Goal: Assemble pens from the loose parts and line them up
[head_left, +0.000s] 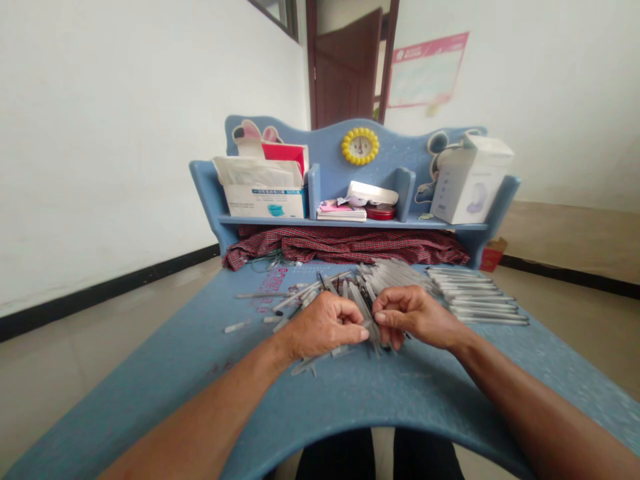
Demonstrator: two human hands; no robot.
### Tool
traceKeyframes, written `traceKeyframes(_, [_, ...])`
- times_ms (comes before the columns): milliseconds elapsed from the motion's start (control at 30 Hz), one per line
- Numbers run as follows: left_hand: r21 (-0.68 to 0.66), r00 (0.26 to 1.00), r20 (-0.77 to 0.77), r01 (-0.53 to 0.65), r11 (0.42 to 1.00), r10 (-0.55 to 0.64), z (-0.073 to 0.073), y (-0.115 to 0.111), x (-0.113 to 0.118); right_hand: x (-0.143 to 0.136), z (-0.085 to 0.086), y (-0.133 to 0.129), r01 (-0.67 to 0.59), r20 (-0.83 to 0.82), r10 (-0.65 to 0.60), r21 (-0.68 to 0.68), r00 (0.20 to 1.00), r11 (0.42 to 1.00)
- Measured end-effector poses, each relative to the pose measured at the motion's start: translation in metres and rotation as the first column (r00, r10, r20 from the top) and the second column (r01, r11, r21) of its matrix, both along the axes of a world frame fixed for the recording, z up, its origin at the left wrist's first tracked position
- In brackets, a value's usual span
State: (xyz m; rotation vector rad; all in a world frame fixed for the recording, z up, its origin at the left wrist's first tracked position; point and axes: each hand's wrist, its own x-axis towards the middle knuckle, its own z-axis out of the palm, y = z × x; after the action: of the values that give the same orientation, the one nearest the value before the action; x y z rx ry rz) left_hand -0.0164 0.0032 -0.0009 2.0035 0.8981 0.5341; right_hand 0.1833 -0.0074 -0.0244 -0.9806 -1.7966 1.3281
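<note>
Over a heap of pen parts, my left hand [327,325] is closed, its thumb and forefinger pinched together; whatever lies between them is too small and blurred to name. Close beside it, my right hand [417,315] has its fingers curled round what looks like a slim pen, with dark bits showing at the fingertips. Translucent tubes [361,303] lie between and under the hands. Behind the right hand is a pile of clear pen barrels [397,275]. Further right, several pens [477,298] lie side by side in a row.
Loose clear pieces [237,327] are scattered left on the blue table [190,373], whose front edge curves inward. A checked cloth [345,245] lies bunched under the back shelf [345,224]. The shelf carries a mask box [265,193], small books [342,213] and a white box [467,183].
</note>
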Motion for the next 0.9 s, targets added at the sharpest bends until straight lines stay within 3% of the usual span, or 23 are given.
traceKeyframes(133, [0.001,1.0,0.009,-0.011,1.0,0.011,-0.0011,0.0002,0.0004,-0.002,-0.0009,0.0003,0.001,0.075,-0.004,0.033,0.997,0.999])
traceKeyframes(900, [0.002,1.0,0.016,-0.005,1.0,0.005,-0.0022,0.0005,0.0007,-0.0031,-0.0017,0.0005,-0.002,0.028,0.002,-0.026,1.0,1.0])
